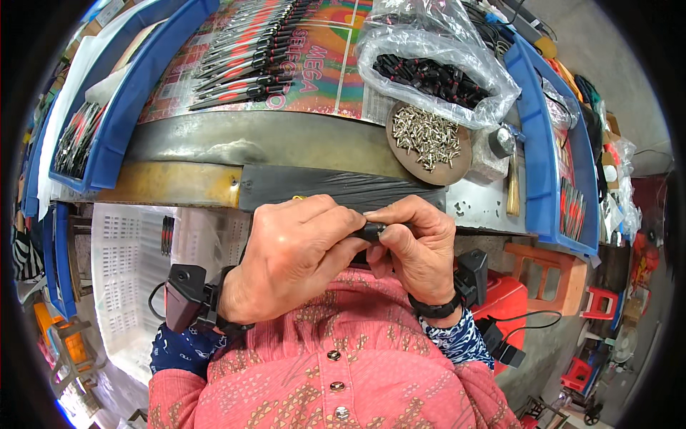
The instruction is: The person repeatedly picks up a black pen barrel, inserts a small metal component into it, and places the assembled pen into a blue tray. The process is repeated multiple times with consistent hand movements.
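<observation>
From the hands outward, we are holding a small, smooth, black, tube-like part between them, just in front of the worktop. Our left hand is pinching one end between thumb and fingers; our right hand is closing narrowly on the other. Fingers are hiding its ends, so we cannot tell whether it is one piece or two.

At 1 o'clock, a shallow brown bowl is holding shiny metal bits, and beyond it a crinkled clear bag is gaping around black parts. At 11 o'clock, slim silver, red and black pens are lying in rows on a glossy printed sheet.

Blue plastic bins are walling the sides: the left bin at 10 o'clock, the right bin at 2. A brush is lying between 2 and 3 o'clock, and a white slatted crate is standing below at 9.

At 12 o'clock, a wrinkled black covering is wrapping the near edge. Bare, scuffed metal is leaving open room from 11 to 12 o'clock, while the bowl is crowding 1 o'clock.
</observation>
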### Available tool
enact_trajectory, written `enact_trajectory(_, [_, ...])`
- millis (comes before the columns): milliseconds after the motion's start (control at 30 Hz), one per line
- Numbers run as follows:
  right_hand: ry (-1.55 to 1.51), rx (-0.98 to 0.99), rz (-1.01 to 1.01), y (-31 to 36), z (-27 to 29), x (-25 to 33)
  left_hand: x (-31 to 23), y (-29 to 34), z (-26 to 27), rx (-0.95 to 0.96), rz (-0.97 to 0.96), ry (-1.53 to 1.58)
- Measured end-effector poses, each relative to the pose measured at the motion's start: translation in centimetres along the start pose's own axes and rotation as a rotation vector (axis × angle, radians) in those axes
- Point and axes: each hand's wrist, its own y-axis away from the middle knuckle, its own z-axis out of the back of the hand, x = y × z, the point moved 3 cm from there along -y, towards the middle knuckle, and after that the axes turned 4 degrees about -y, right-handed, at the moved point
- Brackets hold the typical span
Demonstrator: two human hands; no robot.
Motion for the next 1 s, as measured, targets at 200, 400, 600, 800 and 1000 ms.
enact_trajectory(200, [0.048, -0.013, -0.036, 0.3, 0.3, -0.1, 0.3, 0.2, -0.1, 0.021, -0.017, 0.014])
enact_trajectory(400, [0.065, -0.031, 0.018, 0.4, 0.1, -0.3, 0.6, 0.4, -0.4, 0.027, -0.015, 0.068])
enact_trajectory(600, [0.258, -0.136, 0.14, 0.3, -0.4, -0.5, -0.2, 0.9, -1.0, -0.073, 0.128, 0.057])
enact_trajectory(800, [0.152, -0.108, 0.023, 0.3, -0.4, -0.4, 0.2, 1.0, -0.8, -0.072, 0.051, -0.012])
enact_trajectory(1000, [0.208, -0.129, -0.088, 0.3, -0.7, -0.1, 0.0, 1.2, -1.0, -0.046, -0.028, -0.157])
